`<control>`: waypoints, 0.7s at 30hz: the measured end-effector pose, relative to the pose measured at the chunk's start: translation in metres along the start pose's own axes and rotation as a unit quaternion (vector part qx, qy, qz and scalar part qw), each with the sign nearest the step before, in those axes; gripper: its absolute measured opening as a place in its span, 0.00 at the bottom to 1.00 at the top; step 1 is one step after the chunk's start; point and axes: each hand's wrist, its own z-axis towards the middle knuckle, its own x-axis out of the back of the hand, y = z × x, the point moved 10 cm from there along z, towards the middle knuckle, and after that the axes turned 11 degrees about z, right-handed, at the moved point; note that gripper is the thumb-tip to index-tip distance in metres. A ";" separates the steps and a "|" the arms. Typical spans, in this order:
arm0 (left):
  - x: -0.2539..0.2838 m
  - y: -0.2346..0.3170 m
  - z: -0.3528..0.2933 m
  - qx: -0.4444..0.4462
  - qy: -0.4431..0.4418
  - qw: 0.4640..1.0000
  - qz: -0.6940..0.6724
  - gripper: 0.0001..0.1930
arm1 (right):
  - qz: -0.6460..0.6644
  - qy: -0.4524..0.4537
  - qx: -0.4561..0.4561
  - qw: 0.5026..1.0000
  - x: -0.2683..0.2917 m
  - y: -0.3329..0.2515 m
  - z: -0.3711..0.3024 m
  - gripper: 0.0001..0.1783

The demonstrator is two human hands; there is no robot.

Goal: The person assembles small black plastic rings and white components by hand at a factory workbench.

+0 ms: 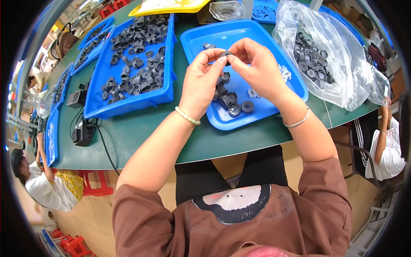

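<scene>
Above the blue tray (295, 88) in front of me, my left hand (203, 77) and my right hand (255, 64) meet at the fingertips. Between them they pinch a small dark grey round plastic part (225, 54), mostly covered by the fingers. Below the hands, several dark grey round plastic caps (233, 109) lie in the tray, with a flat dark disc (247, 106) beside them. A small clear plastic piece (253, 93) rests close by, and white plastic pieces (284, 73) sit near the tray's right side.
A deep blue bin (128, 109) of dark grey parts stands to the left. On the right lies a clear plastic bag (342, 81) of similar parts. Black power adapters (83, 132) with a cable are at the left. A yellow tray (171, 9) is at the back. People sit on both sides.
</scene>
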 end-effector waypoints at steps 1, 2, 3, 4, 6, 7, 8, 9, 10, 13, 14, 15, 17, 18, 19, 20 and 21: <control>0.000 0.000 0.000 -0.009 0.002 1.000 0.002 0.11 | -0.037 0.003 0.013 0.999 0.000 -0.002 -0.001 0.07; 0.000 0.001 0.000 -0.018 0.003 1.000 0.004 0.09 | -0.073 0.007 0.025 0.997 -0.001 -0.004 -0.002 0.08; 0.000 0.001 0.001 -0.019 0.003 1.000 0.005 0.09 | -0.073 0.007 0.027 0.997 -0.002 -0.005 -0.002 0.08; 0.001 0.003 0.000 -0.032 0.013 0.999 0.011 0.08 | -0.074 0.003 0.033 0.997 -0.005 -0.008 -0.003 0.08; 0.003 0.004 -0.001 -0.044 0.022 0.999 0.017 0.08 | -0.074 -0.001 0.038 0.996 -0.007 -0.010 -0.004 0.09; 0.005 0.005 -0.001 -0.050 0.024 0.998 0.024 0.07 | -0.066 -0.018 0.031 0.997 -0.009 -0.009 -0.004 0.08; 0.006 0.005 -0.001 -0.055 0.025 0.998 0.031 0.07 | -0.057 -0.035 0.024 0.997 -0.012 -0.008 -0.004 0.08; 0.007 0.005 -0.001 -0.055 0.027 0.998 0.031 0.07 | -0.056 -0.037 0.024 0.997 -0.012 -0.007 -0.004 0.08; 0.006 0.009 0.000 -0.074 0.028 0.996 0.044 0.07 | -0.028 -0.032 0.013 0.999 -0.010 -0.005 -0.004 0.08; 0.005 0.016 -0.001 -0.087 0.035 0.994 0.056 0.08 | 0.028 -0.027 -0.032 0.999 -0.002 0.004 -0.001 0.07; 0.005 0.016 -0.001 -0.082 0.042 0.994 0.056 0.09 | 0.057 -0.027 -0.065 0.996 0.000 0.011 0.000 0.06; 0.004 0.016 -0.001 -0.081 0.040 0.994 0.055 0.09 | 0.056 -0.025 -0.066 0.996 0.002 0.011 0.000 0.06; 0.005 0.015 -0.003 -0.077 0.038 0.993 0.082 0.09 | 0.085 -0.043 -0.110 0.989 -0.001 0.020 0.000 0.07; 0.007 0.014 -0.002 -0.077 0.038 0.993 0.082 0.09 | 0.085 -0.043 -0.111 0.989 -0.002 0.022 -0.001 0.07; 0.008 0.012 0.000 -0.084 0.034 0.991 0.096 0.09 | 0.088 -0.032 -0.095 0.991 -0.003 0.022 -0.001 0.07; 0.009 0.012 0.001 -0.091 0.031 0.989 0.111 0.10 | 0.090 -0.020 -0.079 0.993 -0.002 0.021 -0.001 0.08; 0.011 0.010 0.002 -0.091 0.031 0.989 0.111 0.10 | 0.091 -0.021 -0.079 0.993 -0.003 0.020 0.000 0.08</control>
